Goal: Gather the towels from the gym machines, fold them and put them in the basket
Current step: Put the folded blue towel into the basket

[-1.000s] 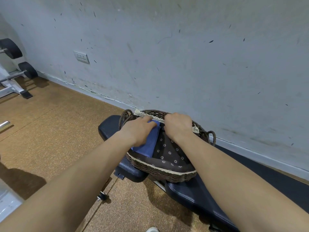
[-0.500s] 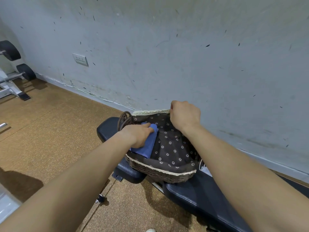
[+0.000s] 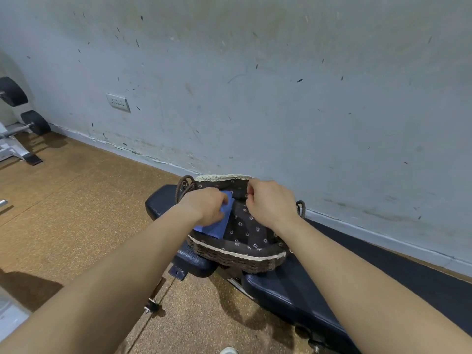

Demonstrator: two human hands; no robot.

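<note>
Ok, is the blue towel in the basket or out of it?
In. The folded blue towel lies inside the wicker basket, on its flowered liner by the left wall, held by the left hand.

Soft, even indoor light through a wide-angle lens
The wall (image 3: 281, 98) is lit evenly with no glare; soft shadows lie on the floor (image 3: 76, 213) under the bench (image 3: 293, 284) and at lower left. Straight lines bow toward the edges, and fine detail looks slightly soft throughout

Gym: padded bench (image 3: 293, 284), weight plates (image 3: 35, 122)
</note>
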